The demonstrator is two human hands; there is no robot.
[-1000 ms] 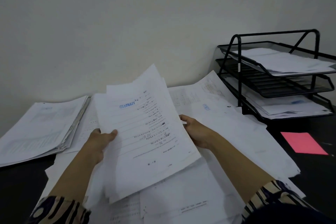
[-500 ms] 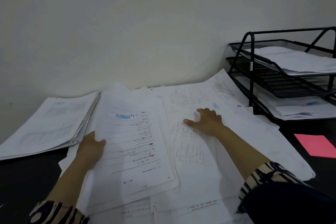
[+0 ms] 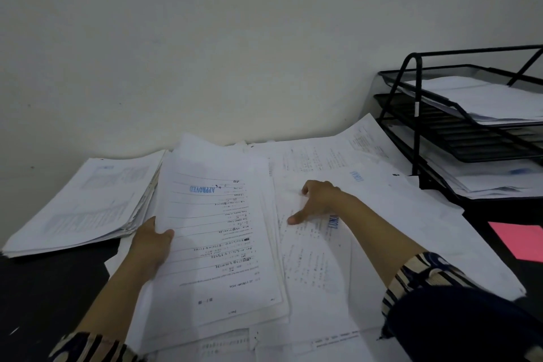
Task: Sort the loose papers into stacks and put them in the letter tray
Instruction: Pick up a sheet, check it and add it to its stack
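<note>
The left hand (image 3: 151, 241) is gripping the left edge of a sheaf of papers (image 3: 223, 232) stamped APPROVED, thumb on top. The right hand (image 3: 318, 200) is pressing spread fingers on loose sheets (image 3: 311, 256) beside it. A black wire letter tray (image 3: 417, 126) is standing at right, a pink note (image 3: 520, 239) lying near it.

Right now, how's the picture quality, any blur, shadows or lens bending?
Head view: dim, flat light; the wide lens bows the black wire letter tray at the right edge; fine print on the white APPROVED-stamped sheet is soft; the left hand casts a faint shadow on it.
</note>
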